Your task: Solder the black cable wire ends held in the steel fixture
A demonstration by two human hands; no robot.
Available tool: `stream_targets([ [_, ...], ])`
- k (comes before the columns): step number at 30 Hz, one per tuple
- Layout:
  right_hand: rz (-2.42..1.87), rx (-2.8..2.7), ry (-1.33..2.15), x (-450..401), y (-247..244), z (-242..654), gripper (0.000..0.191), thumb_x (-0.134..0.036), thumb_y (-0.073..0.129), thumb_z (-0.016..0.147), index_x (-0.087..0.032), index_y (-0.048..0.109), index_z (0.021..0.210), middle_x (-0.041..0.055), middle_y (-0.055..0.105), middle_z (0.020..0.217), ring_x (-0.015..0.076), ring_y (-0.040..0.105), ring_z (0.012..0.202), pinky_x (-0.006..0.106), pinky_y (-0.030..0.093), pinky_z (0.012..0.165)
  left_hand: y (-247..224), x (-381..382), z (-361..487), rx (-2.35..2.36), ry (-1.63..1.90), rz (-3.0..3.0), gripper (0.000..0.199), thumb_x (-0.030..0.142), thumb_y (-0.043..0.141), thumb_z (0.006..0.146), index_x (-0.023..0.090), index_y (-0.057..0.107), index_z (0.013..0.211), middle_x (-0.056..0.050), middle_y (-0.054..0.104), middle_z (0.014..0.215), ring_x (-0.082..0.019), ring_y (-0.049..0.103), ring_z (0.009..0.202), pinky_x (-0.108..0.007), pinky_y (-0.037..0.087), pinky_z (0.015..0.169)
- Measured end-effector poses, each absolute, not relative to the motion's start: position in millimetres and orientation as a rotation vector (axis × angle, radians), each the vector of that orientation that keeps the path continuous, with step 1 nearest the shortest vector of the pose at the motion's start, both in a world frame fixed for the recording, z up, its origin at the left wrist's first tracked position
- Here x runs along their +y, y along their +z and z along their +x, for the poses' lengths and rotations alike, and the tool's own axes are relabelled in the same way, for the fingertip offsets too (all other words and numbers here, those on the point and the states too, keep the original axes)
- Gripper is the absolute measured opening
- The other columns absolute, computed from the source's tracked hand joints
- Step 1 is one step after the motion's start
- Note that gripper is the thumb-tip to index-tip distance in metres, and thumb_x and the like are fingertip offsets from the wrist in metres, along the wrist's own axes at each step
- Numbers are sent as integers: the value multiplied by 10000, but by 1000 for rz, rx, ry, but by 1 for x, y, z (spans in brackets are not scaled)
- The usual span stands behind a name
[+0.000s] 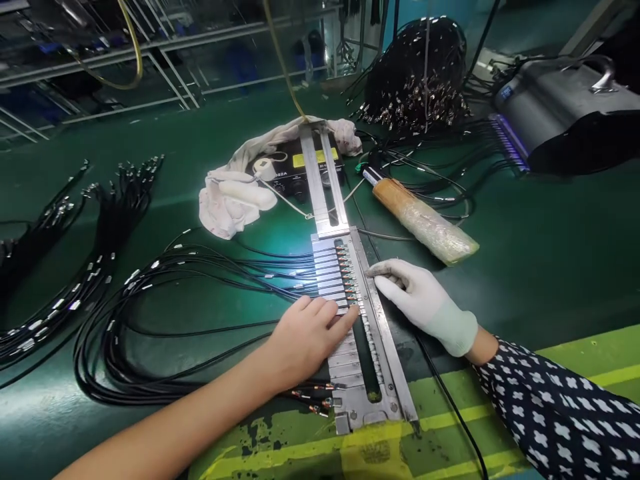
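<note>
A slotted metal fixture lies lengthwise in front of me, with several black cables in its upper slots. Their stripped ends, showing coloured wires, reach over the central opening. My bare left hand rests on the fixture's left side, fingers bent around a cable end at the slots; its grip is partly hidden. Beside the fixture's right rail, my right hand, in a white glove, has thumb and forefinger pinched together against the edge. Whatever lies between those fingertips is hidden. More cable ends lie below my left hand.
Behind the fixture are a black control box and a white cloth. A tape-wrapped bundle lies to the right. Cable bundles spread left; a cable heap and a dark machine stand at the back right.
</note>
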State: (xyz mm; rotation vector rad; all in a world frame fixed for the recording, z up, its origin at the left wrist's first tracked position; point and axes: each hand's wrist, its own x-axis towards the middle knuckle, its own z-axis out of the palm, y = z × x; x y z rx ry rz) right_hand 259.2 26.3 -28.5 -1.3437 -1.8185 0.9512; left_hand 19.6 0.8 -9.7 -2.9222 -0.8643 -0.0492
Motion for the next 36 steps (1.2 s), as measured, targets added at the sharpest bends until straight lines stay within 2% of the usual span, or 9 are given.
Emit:
stream_targets([
  [4, -1305, -1817, 959, 24, -30, 261, 153, -284, 530, 942, -245, 644, 1036, 5, 673, 1043, 184, 631, 956, 342, 508, 857, 1, 0, 21, -772, 26, -2918, 377, 133, 387, 954, 135, 450, 1326, -38, 570, 833, -192, 481, 709, -338, 301, 624],
  [8, -1312, -1883, 970, 17, -28, 266, 167, -316, 530, 949, -263, 630, 1072, 3, 654, 1048, 179, 626, 926, 344, 514, 830, 10, -3, 5, -821, 32, -3019, 407, 129, 368, 962, 191, 420, 1361, -46, 594, 926, -197, 494, 761, -343, 318, 655],
  [10, -1317, -1931, 953, 14, -26, 268, 155, -310, 533, 948, -273, 632, 1061, -2, 641, 1037, 177, 617, 929, 345, 510, 830, 15, -12, -14, -985, 18, -3097, 371, 132, 360, 968, 212, 454, 1319, -50, 592, 966, -199, 499, 803, -338, 330, 679],
  [14, -1333, -1966, 959, 12, -23, 268, 137, -303, 528, 949, -282, 636, 1030, -4, 632, 1032, 183, 606, 953, 352, 502, 842, 28, -40, -58, -1505, 54, -3306, 213, 218, 362, 1007, 211, 564, 1074, -33, 587, 933, -180, 520, 848, -308, 374, 745],
  [19, -1337, -1966, 965, 15, -21, 267, 144, -308, 522, 952, -274, 635, 1034, 7, 634, 1029, 196, 602, 951, 361, 503, 827, 31, -59, -84, -1935, 15, -3369, 123, 268, 453, 990, 240, 550, 1060, -25, 570, 1036, -168, 533, 959, -270, 404, 836],
  [22, -1330, -1966, 965, 15, -20, 267, 142, -304, 522, 953, -272, 636, 1031, 4, 633, 1015, 190, 602, 940, 352, 502, 819, 28, -58, -85, -2044, -54, -3371, 138, 237, 421, 997, 227, 556, 975, -15, 562, 972, -146, 540, 912, -240, 414, 808],
  [29, -1325, -1962, 974, 15, -19, 266, 159, -305, 511, 954, -250, 647, 1017, 21, 634, 1011, 203, 606, 943, 374, 494, 861, 32, -57, -84, -2136, -204, -3312, 120, 216, 379, 1004, 223, 496, 976, -23, 558, 965, -140, 538, 895, -225, 442, 799],
  [33, -1327, -1951, 964, 16, -18, 265, 163, -288, 513, 950, -241, 647, 1030, 34, 641, 996, 213, 611, 919, 382, 504, 832, 32, -58, -72, -1903, -73, -3422, 146, 203, 431, 982, 238, 525, 1088, -46, 587, 1034, -166, 567, 962, -244, 470, 844],
  [36, -1315, -1961, 962, 16, -17, 265, 161, -270, 510, 948, -237, 650, 1020, 44, 649, 994, 221, 613, 919, 392, 505, 842, 30, -56, -67, -1845, -60, -3453, 175, 171, 407, 982, 234, 555, 1049, -45, 602, 988, -159, 590, 910, -227, 485, 798],
])
